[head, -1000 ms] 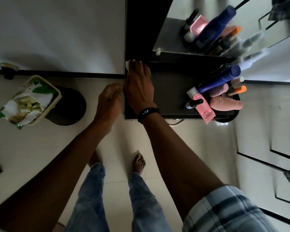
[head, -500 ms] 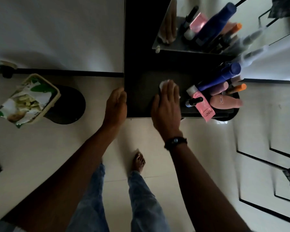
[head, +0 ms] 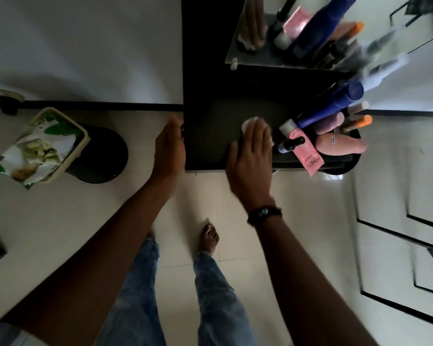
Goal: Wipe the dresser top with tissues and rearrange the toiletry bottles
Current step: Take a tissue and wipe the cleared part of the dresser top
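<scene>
My right hand point(head: 251, 156) lies flat with straight fingers on the dark dresser top point(head: 210, 136), pressing a white tissue point(head: 248, 122) whose edge shows past the fingertips. It is just left of the toiletry bottles: a small dark dropper bottle point(head: 289, 144), a pink Pond's tube point(head: 304, 151), a peach bottle point(head: 340, 144) and a tall blue bottle point(head: 331, 106), all crowded at the right end. My left hand point(head: 169, 148) rests against the dresser's left edge, fingers straight, holding nothing.
A mirror point(head: 310, 31) behind the dresser reflects the bottles and my hand. On the floor to the left stands a black bin point(head: 103, 156) with a basket and a green-white packet point(head: 39, 148) on it. White wall and tiled floor surround the dresser.
My right hand has slid the tissue from the dresser's back left corner rightward across the top to beside the bottles. My left hand moved slightly up along the left edge.
</scene>
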Tool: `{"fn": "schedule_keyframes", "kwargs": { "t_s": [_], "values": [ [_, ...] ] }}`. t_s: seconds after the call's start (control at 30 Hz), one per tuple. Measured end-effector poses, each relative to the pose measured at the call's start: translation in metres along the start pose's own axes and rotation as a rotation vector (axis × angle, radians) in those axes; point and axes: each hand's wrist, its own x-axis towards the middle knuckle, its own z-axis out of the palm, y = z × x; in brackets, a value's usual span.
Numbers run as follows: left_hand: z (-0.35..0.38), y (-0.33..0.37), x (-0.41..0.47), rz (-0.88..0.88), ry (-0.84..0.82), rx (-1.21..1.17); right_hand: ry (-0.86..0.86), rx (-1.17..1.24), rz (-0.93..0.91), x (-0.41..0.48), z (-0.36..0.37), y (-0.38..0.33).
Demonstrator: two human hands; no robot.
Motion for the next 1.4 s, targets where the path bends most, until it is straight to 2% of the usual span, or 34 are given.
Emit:
{"fn": "schedule_keyframes", "kwargs": {
  "t_s": [0.07,0.13,0.3,0.37,0.5,0.6,0.7,0.8,0.83,0.87,1.0,1.03,1.1,1.17,1.2,1.4],
  "values": [
    [0.002,-0.001,0.001,-0.036,0.015,-0.025,-0.022,0.012,0.017,0.042,-0.004,-0.009],
    [0.004,-0.002,0.001,-0.034,0.025,-0.048,-0.054,0.042,-0.086,0.065,-0.004,-0.033],
    [0.004,0.008,-0.004,-0.025,-0.008,-0.069,-0.114,0.007,-0.424,0.006,0.007,-0.060],
    [0.002,0.013,-0.006,-0.015,-0.007,-0.088,-0.069,0.041,-0.331,-0.007,0.005,-0.040],
    [0.003,0.006,-0.003,0.009,-0.003,-0.079,0.045,0.098,0.056,0.038,-0.013,-0.013],
    [0.001,-0.006,-0.001,-0.017,0.003,-0.108,0.109,0.117,0.125,0.089,-0.022,-0.021],
    [0.000,-0.006,-0.004,-0.053,0.004,-0.134,0.105,0.160,0.035,0.082,-0.017,-0.043],
    [-0.001,-0.004,-0.003,-0.046,-0.001,-0.122,0.020,0.121,-0.371,0.030,0.000,-0.066],
    [-0.002,-0.002,-0.003,-0.034,-0.003,-0.115,0.004,0.086,-0.437,0.024,0.004,-0.064],
    [-0.002,0.000,-0.004,-0.023,0.000,-0.111,0.018,0.083,-0.425,0.028,0.004,-0.059],
    [-0.008,-0.002,0.002,-0.043,0.055,-0.079,0.144,0.170,0.032,0.069,-0.005,-0.032],
    [-0.010,-0.003,0.003,-0.057,0.071,-0.061,0.137,0.193,0.045,0.073,-0.007,-0.032],
    [-0.011,-0.002,0.004,-0.082,0.098,-0.056,0.113,0.251,-0.121,0.066,-0.006,-0.046],
    [-0.011,0.000,0.002,-0.080,0.103,-0.079,0.069,0.220,-0.350,0.039,0.004,-0.061],
    [-0.010,0.000,0.001,-0.062,0.089,-0.083,0.058,0.182,-0.406,0.021,0.012,-0.065],
    [-0.002,-0.010,0.001,-0.049,0.020,-0.023,0.157,0.102,-0.307,-0.064,0.029,-0.016]
  ]
}}
